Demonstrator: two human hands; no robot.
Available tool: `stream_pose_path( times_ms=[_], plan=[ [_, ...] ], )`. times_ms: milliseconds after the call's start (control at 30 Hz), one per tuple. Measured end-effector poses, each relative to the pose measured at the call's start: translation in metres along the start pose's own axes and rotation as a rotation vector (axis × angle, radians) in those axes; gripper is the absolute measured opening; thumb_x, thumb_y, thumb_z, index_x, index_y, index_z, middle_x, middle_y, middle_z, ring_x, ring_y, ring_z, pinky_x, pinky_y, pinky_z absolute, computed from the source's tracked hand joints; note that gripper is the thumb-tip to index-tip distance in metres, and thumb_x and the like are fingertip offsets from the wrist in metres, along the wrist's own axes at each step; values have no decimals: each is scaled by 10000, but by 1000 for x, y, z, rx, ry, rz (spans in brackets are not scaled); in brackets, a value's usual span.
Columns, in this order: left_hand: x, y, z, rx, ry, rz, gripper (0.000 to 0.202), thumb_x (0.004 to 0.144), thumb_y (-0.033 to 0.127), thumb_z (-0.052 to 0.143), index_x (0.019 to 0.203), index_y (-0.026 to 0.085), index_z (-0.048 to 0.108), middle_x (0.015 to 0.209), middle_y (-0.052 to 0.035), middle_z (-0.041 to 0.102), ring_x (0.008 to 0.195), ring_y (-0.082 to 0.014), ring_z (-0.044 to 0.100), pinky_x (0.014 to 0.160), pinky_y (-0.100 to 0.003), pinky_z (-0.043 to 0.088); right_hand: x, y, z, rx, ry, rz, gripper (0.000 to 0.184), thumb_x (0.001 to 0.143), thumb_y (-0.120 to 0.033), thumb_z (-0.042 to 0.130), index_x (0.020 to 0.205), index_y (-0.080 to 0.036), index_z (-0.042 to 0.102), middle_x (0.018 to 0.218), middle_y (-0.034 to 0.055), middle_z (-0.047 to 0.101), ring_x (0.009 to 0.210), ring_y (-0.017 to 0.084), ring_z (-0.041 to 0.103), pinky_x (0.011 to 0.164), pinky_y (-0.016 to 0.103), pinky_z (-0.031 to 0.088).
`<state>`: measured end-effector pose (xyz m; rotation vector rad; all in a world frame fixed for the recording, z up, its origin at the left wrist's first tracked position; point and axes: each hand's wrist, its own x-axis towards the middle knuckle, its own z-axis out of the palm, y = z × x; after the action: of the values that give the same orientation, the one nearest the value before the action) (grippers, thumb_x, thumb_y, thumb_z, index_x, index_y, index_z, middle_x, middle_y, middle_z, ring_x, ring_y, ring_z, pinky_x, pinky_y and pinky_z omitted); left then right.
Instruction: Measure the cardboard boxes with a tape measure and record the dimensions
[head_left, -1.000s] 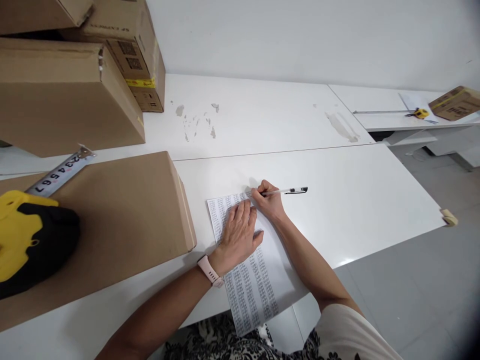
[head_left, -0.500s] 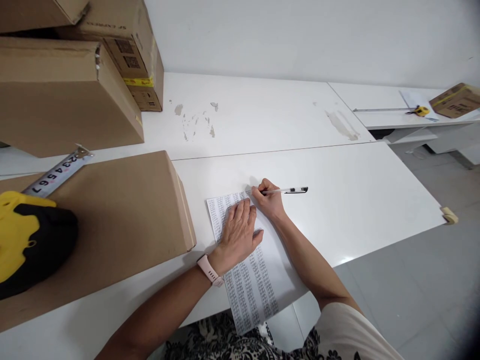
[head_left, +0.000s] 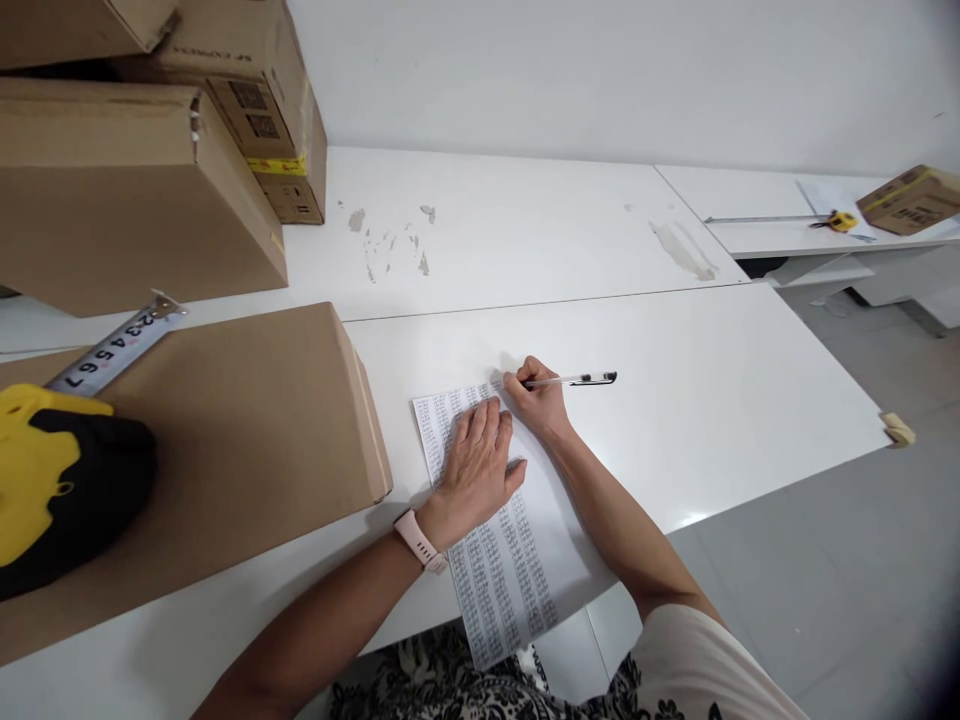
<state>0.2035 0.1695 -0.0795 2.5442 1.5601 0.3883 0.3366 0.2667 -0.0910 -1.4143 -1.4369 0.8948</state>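
A sheet of paper [head_left: 495, 560] covered in columns of small handwriting lies at the table's near edge, its lower corner jutting past it. My left hand [head_left: 480, 460] rests flat on the sheet with fingers stretched out; a pale pink watch band [head_left: 420, 541] circles that wrist. Just beyond it, my right hand [head_left: 538, 395] is closed around a pen [head_left: 581, 379] with a clear barrel and black end. The pen leans to the right, and its tip, hidden by my fingers, is at the paper's top edge.
On the left, a cardboard box [head_left: 247, 430] carries a yellow and black tape measure [head_left: 67, 480], its blade pulled out. More boxes [head_left: 135, 190] are stacked behind. The white table [head_left: 675, 380] stretches right; another tape measure [head_left: 841, 222] and a box [head_left: 911, 200] sit at the far right.
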Motion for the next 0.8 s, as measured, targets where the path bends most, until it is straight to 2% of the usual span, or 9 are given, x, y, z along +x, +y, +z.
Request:
stream_pose_path(
  times_ms=[300,800],
  plan=[
    [1,-1,1,-27,9,-5,576,972,417,482,1396,27,495,1538,-275,466,1437,-378,422,1179,-541,323,-1,0,0,-23,36,10,294,741,-295,619,607,-235,365,557,-68,368,546,101,310,523,264,272],
    [0,0,0,-10,8,-1,587,975,416,482,1400,12,495,1539,-274,465,1429,-384,426,1179,-539,324,0,-5,1,-26,18,19,304,726,-298,617,594,-237,350,553,-71,342,544,98,285,519,268,251]
  ],
)
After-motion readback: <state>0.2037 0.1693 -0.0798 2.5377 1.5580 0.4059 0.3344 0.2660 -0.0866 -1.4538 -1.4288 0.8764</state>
